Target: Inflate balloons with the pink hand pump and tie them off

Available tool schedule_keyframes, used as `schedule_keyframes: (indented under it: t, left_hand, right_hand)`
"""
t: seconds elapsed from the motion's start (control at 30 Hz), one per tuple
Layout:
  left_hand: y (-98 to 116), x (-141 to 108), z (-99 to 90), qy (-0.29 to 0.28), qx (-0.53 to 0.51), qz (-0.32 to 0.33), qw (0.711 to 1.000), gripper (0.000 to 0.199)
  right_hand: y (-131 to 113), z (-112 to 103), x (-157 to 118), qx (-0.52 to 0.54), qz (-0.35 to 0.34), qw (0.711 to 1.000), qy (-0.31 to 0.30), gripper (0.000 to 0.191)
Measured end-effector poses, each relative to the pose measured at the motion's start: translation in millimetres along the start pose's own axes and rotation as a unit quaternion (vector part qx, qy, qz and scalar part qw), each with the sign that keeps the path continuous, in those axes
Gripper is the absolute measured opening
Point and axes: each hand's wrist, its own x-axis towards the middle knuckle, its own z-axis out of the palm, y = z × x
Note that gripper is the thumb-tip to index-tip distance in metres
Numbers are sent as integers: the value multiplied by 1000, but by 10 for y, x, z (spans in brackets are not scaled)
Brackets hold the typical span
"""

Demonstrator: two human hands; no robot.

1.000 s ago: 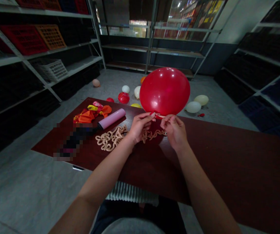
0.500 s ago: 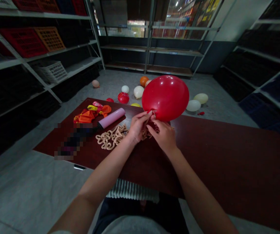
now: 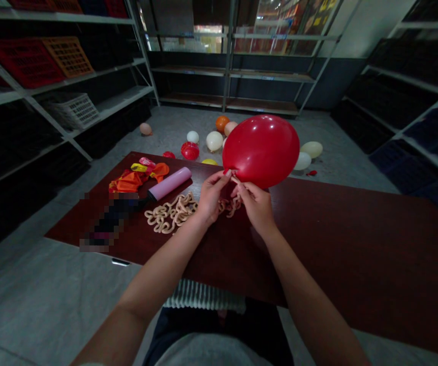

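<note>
An inflated red balloon (image 3: 261, 150) is held above the dark brown table (image 3: 337, 244), its neck turned towards me. My left hand (image 3: 212, 197) pinches the balloon's neck between thumb and fingers. Right beside it, my right hand (image 3: 256, 203) is closed, its fingertips on a pale strand at the neck that looks like the beige cord. A tangle of this beige cord (image 3: 165, 216) lies on the table left of my hands, and part of it passes beneath them. The fingers partly hide the knot area.
A pink hand pump (image 3: 171, 184) and uninflated balloons (image 3: 127, 182) lie on the table's left. A pixelated dark item (image 3: 114, 218) is near the front left edge. Several inflated balloons (image 3: 214, 141) rest on the floor behind. Shelves with crates (image 3: 76, 109) stand around.
My fingertips have shifted at the balloon's neck, the right ones now slightly lower and apart from the left. The balloon has moved slightly right against the table. The view has shifted slightly.
</note>
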Motion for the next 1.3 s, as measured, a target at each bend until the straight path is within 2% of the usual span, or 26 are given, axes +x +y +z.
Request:
schedule_keyframes:
  t: [0.07, 0.13, 0.2, 0.23, 0.3, 0.33, 0.37, 0.43, 0.5, 0.53, 0.57, 0.6, 0.73, 0.77, 0.87, 0.93, 1.03, 1.1, 1.2, 1.3]
  left_hand:
    - [5, 6, 3, 7, -3, -22, 1000, 10]
    - [-23, -2, 20, 7, -6, -56, 998, 8]
    - [-68, -15, 37, 0, 19, -66, 998, 9]
    - [-86, -22, 41, -5, 59, -44, 997, 10]
    - [-100, -38, 41, -9, 203, 56, 978, 10]
    - [-94, -50, 37, -10, 296, 119, 948, 8]
    - [-80, -66, 32, -10, 390, 178, 904, 7]
    - [-40, -107, 23, -15, 552, 258, 793, 6]
    - [-2, -149, 15, -47, 660, 298, 688, 9]
    - [12, -163, 12, -73, 689, 312, 650, 10]
    - [22, -171, 9, -105, 700, 326, 627, 11]
    - [30, -172, 6, -141, 695, 337, 620, 13]
    - [58, -143, 2, -256, 619, 350, 655, 22]
    - [66, -139, 2, -277, 613, 346, 654, 24]
    - [85, -153, 1, -314, 614, 320, 650, 28]
    - [96, -180, -4, -315, 595, 288, 681, 31]
    - [119, -224, -8, -301, 519, 242, 763, 32]
    - [130, -242, -5, -271, 472, 227, 808, 28]
    - [110, -239, -5, -181, 441, 207, 854, 21]
    - [74, -203, -22, -102, 413, 193, 884, 20]
  right_hand:
    - [-25, -82, 39, 113, 38, 993, -1, 31]
    - [-39, -138, 76, 232, 78, 969, 16, 31]
    - [-35, -170, 107, 307, 108, 945, 35, 31]
    - [-27, -180, 119, 331, 121, 935, 39, 31]
    - [-3, -188, 136, 350, 141, 925, 39, 30]
    - [11, -190, 141, 349, 145, 925, 40, 30]
    - [25, -191, 145, 342, 145, 927, 42, 30]
    - [55, -200, 152, 322, 139, 935, 46, 30]
    - [89, -219, 163, 303, 133, 943, 46, 31]
    - [109, -233, 171, 295, 132, 945, 47, 32]
    - [133, -247, 181, 288, 132, 947, 48, 33]
    - [159, -261, 190, 279, 134, 950, 49, 33]
    - [262, -296, 203, 252, 139, 957, 42, 33]
    - [279, -299, 201, 250, 140, 957, 40, 34]
    - [297, -301, 192, 244, 145, 958, 33, 37]
    - [284, -300, 192, 235, 147, 960, 24, 40]
    - [235, -298, 190, 222, 143, 964, 14, 44]
    - [189, -298, 178, 227, 138, 964, 7, 44]
    - [123, -290, 142, 248, 132, 959, -25, 41]
    - [84, -264, 102, 243, 147, 956, -70, 39]
